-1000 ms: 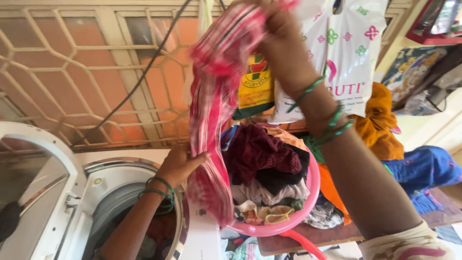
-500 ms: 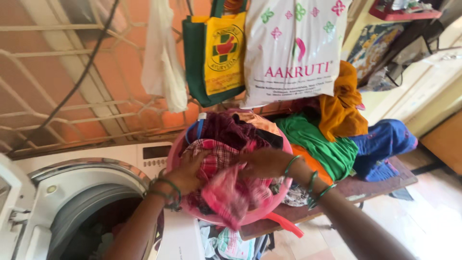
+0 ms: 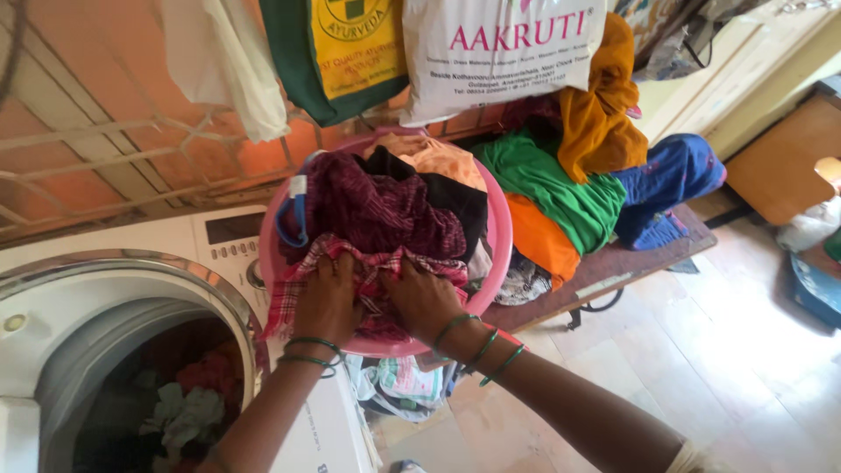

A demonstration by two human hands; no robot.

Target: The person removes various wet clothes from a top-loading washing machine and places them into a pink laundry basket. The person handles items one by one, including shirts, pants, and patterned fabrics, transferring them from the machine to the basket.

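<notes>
A pink plastic basin [image 3: 501,229] full of clothes rests on the corner of a white washing machine [image 3: 131,254]. My left hand [image 3: 328,302] and my right hand [image 3: 422,298] lie side by side at the basin's near rim. Both grip a red-and-white checked cloth [image 3: 372,271] that drapes over the rim. Behind it in the basin lie a maroon checked garment [image 3: 377,206], a black piece and an orange piece. Green bangles ring both wrists.
The machine's round drum opening [image 3: 149,394] is open, with wet clothes inside. A low bench [image 3: 613,263] to the right carries green, orange, mustard and blue clothes. Carrier bags [image 3: 499,52] hang on the grille above. Tiled floor lies at lower right.
The checked cloth, held high by my right hand a second ago, has come down into the basin. Both hands now press on it at the near rim.
</notes>
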